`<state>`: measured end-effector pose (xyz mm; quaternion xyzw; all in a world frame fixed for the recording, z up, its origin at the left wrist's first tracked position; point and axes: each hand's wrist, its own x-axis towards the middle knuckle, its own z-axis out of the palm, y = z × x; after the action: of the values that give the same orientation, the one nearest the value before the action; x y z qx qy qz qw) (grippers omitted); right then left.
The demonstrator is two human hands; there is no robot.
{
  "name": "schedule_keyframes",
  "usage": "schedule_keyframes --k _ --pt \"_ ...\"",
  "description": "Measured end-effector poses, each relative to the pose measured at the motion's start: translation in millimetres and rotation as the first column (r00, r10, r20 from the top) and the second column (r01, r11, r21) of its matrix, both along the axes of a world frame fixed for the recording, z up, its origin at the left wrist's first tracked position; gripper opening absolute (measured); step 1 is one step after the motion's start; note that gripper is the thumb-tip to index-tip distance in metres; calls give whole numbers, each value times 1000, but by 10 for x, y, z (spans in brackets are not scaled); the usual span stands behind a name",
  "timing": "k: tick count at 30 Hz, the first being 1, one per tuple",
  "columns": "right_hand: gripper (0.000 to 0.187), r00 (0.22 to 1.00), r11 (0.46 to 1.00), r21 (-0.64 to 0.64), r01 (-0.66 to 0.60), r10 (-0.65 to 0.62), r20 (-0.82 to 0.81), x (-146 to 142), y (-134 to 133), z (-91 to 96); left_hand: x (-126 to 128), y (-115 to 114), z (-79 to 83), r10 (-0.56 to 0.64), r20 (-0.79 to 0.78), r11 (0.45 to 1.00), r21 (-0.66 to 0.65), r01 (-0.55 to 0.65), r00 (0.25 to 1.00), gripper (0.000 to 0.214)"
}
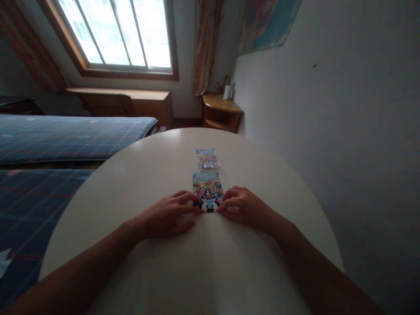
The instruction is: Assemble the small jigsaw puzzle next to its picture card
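A small colourful picture (208, 186) lies flat on the white table, crowded with cartoon figures and with pale lettering across its top. A blue cartoon face with big eyes fills its lower edge. I cannot tell whether it is one card or joined pieces. My left hand (170, 214) rests on the table with fingers apart, its fingertips touching the picture's lower left corner. At the lower right corner, the fingertips of my right hand (244, 208) touch the edge, fingers bent but apart. Just beyond lies a paler printed sheet (207, 159) with a similar design, its right corner slightly lifted.
The round white table (138, 175) has a curved far edge. To the left are beds with blue plaid covers (72, 135). A wooden desk (147, 94) stands under the window, and a corner shelf (223, 103) beside the right wall.
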<state>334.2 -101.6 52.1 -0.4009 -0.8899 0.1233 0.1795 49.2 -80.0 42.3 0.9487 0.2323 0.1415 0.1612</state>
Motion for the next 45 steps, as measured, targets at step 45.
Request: schedule_keyframes --k 45 --pt "38 998 996 68 53 -56 34 79 77 -101 -97 134 -83 19 -33 999 43 -18 999 59"
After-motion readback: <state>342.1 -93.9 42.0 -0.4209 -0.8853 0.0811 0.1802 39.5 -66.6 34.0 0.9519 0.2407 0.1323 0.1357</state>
